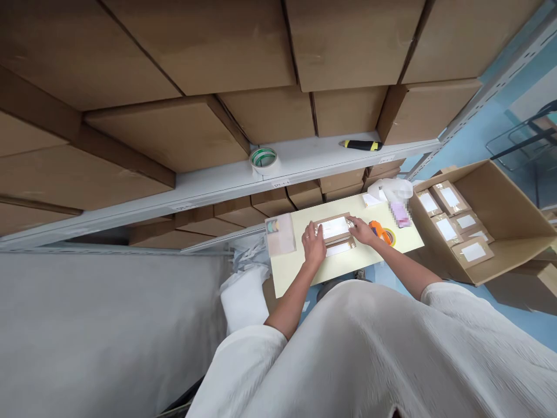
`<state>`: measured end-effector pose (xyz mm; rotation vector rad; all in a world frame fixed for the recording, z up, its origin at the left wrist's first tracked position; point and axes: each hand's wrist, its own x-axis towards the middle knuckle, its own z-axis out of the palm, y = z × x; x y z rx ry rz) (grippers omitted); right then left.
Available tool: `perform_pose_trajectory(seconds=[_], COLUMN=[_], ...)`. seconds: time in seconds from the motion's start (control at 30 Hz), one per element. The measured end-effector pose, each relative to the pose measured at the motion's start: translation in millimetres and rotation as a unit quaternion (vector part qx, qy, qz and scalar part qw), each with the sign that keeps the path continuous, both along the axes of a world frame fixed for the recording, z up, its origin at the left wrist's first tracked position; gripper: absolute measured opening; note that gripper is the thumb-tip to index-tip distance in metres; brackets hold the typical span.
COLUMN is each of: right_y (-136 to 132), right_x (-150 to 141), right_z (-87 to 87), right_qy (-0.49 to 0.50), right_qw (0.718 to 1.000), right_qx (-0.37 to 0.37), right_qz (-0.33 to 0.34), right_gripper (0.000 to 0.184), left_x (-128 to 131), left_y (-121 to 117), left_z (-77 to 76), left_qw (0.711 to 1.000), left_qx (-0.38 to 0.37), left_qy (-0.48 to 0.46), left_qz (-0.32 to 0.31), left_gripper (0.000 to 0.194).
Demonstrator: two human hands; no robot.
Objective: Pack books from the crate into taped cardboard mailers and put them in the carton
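Observation:
A small brown cardboard box with a white label and clear tape lies on the pale yellow tabletop. My left hand grips its left end, thumb along the near side. At the right end, the fingers of my right hand close on the box's edge. A second labelled box sits just nearer to me, partly behind my left hand. Beside my right forearm is an orange tape dispenser with a yellow roll.
To the right, a large open carton holds several labelled boxes. A tape roll and a black-yellow utility knife lie on the shelf edge ahead, below stacked cartons. White bags stand left of the table.

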<state>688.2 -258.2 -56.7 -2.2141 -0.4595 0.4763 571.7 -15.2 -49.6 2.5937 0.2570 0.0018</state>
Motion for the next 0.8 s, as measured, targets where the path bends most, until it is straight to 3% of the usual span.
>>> perform_pose_trajectory(seconds=[0.1, 0.23, 0.4, 0.53, 0.8], right_y=[1.2, -20.3, -86.6, -124.4, -120.9], right_x=[-0.7, -7.0, -27.3, -38.9, -44.6], right_z=[-5.2, -11.5, -18.2, -23.6, -32.8], right_qy=[-0.011, 0.004, -0.032, 0.009, 0.026], right_qw=[1.000, 1.000, 0.978, 0.950, 0.934], right_qx=[0.013, -0.015, -0.185, -0.294, -0.357], right_qz=[0.007, -0.025, -0.095, -0.105, -0.015], right_gripper=[0.059, 0.059, 0.045, 0.041, 0.043], left_x=[5.4, 6.6, 5.3, 6.9, 6.8], left_y=[-17.9, -30.9, -29.1, -29.9, -36.0], left_z=[0.0, -9.1, -19.3, -22.8, -26.5], left_qw=[0.996, 0.993, 0.992, 0.993, 0.994], left_qx=[0.030, 0.049, 0.060, 0.059, 0.075], left_qy=[-0.014, -0.009, -0.016, -0.020, -0.007], left_qz=[-0.086, -0.105, -0.107, -0.101, -0.079], left_gripper=[0.052, 0.054, 0.057, 0.057, 0.056])
